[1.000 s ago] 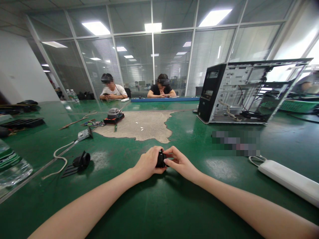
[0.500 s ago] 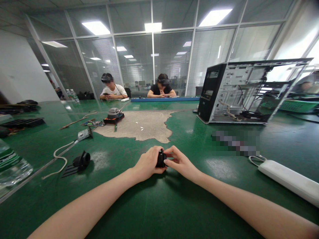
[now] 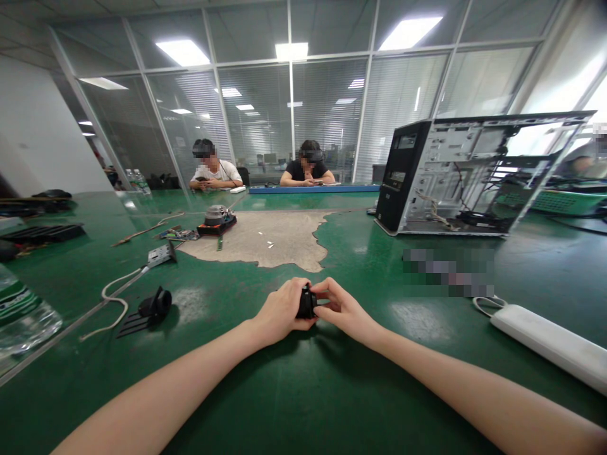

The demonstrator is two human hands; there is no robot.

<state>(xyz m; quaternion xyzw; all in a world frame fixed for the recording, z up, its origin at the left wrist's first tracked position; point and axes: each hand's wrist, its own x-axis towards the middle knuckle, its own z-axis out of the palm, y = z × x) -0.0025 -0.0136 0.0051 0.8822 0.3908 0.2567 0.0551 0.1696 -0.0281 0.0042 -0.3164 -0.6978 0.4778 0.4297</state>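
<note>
A small black part, boxy with a rounded, ridged side, is between my two hands just above the green table. My left hand wraps round it from the left, thumb below and fingers over the top. From the right, my right hand pinches its edge between thumb and fingertips. Much of the part is hidden by the fingers, and I cannot tell its exact kind. To the left lies another black plastic piece with a round collar and several flat prongs.
An opened computer case stands at the right, behind a white power strip. A heatsink fan sits near a bare tan patch. At the left are a metal bracket, a cable and a water bottle. Two people sit opposite.
Hardly anything differs. The fingers of my right hand have shifted very slightly on the black part; my left hand keeps the same hold.
</note>
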